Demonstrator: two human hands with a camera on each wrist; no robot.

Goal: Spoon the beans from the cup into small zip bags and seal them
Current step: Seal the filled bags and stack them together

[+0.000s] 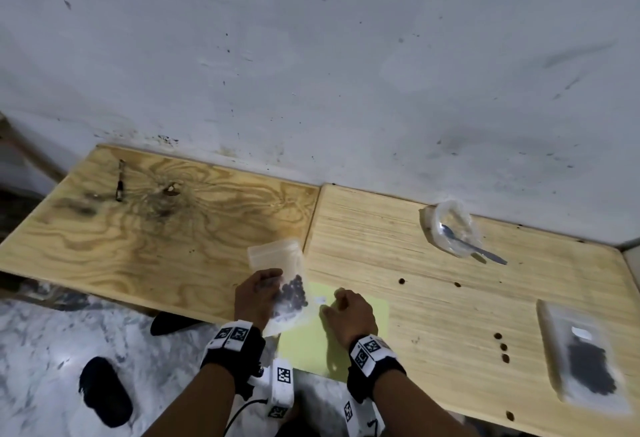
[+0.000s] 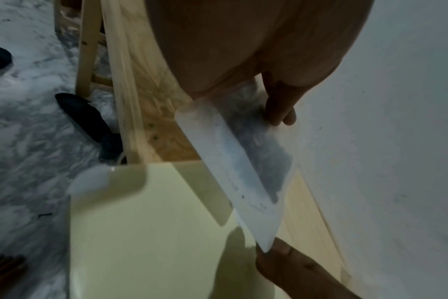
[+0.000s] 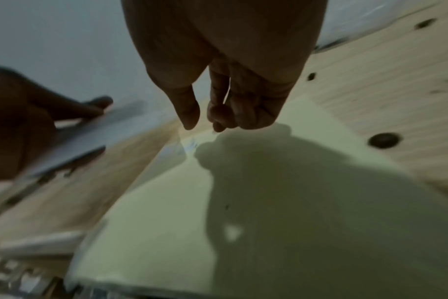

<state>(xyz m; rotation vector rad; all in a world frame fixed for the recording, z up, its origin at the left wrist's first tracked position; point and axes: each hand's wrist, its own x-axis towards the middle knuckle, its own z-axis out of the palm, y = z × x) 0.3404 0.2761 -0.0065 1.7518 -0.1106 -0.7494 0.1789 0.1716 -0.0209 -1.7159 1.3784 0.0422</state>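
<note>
Beans (image 1: 292, 294) sit in the bag (image 1: 277, 260) gripped by the left hand (image 1: 254, 298) above the table (image 1: 173, 246); whether it is sealed cannot be told. The right hand (image 1: 349, 312) hangs loosely curled, empty. A second bag (image 1: 585, 357) lies filled at right; the cup (image 1: 450, 225) looks empty, so little seems left.

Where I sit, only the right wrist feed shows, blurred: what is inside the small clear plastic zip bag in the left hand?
Observer: Small dark round beans fill the lower part of the zip bag, which the left hand grips.
Operator: Where is the spoon?
Observer: The silver metal spoon lies in the clear plastic cup, tipped on its side by the wall, far right.
Operator: Any bag finished?
Observer: A second clear bag of dark beans lies flat near the right edge of the wooden table; its seal is unclear.
</note>
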